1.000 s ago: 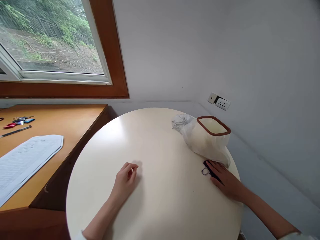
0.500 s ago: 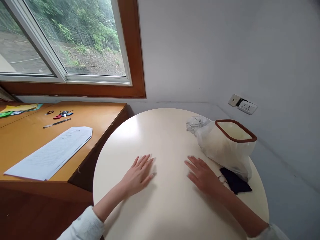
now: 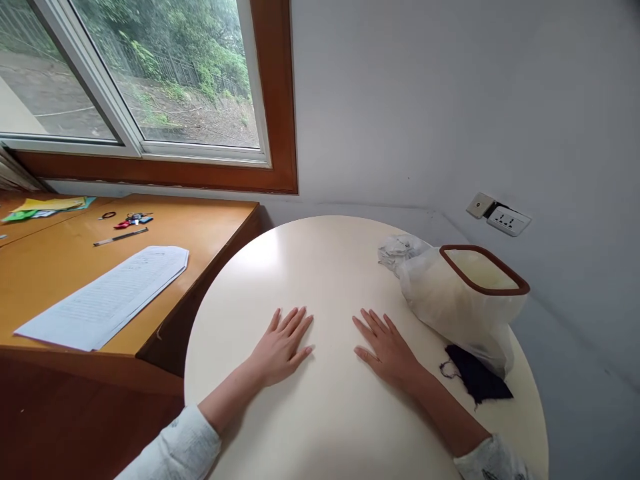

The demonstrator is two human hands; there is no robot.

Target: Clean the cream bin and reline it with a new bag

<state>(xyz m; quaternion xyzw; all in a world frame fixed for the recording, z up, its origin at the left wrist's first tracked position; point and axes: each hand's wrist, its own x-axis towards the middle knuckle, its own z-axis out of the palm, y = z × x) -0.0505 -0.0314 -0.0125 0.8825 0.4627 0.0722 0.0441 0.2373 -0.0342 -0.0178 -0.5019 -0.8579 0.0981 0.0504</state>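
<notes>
Both palms face down on a round cream table (image 3: 320,267). My left hand (image 3: 283,347) lies left of the middle, fingers spread, holding nothing. Opposite it, my right hand (image 3: 385,350) rests flat with its fingers apart and nothing under them that I can see. Nearest to the right hand is a piece of dark navy cloth (image 3: 480,377) with frayed threads at its edge. Partly over that cloth stands a bin with a brown rim (image 3: 485,291), wrapped in a whitish plastic bag (image 3: 450,307). Crumpled, clear-looking plastic (image 3: 397,250) lies behind the bag.
An orange-brown desk (image 3: 215,220) adjoins on the left, bearing paper sheets (image 3: 110,297), a pen (image 3: 120,237), a bunch of keys (image 3: 134,220) and coloured papers (image 3: 50,207). A wall socket (image 3: 507,219) is behind the bin, and a window (image 3: 175,73) at upper left.
My right hand has moved left, closer to my left hand, and now lies still. The left hand stays nearly in place. The camera view has shifted slightly.
</notes>
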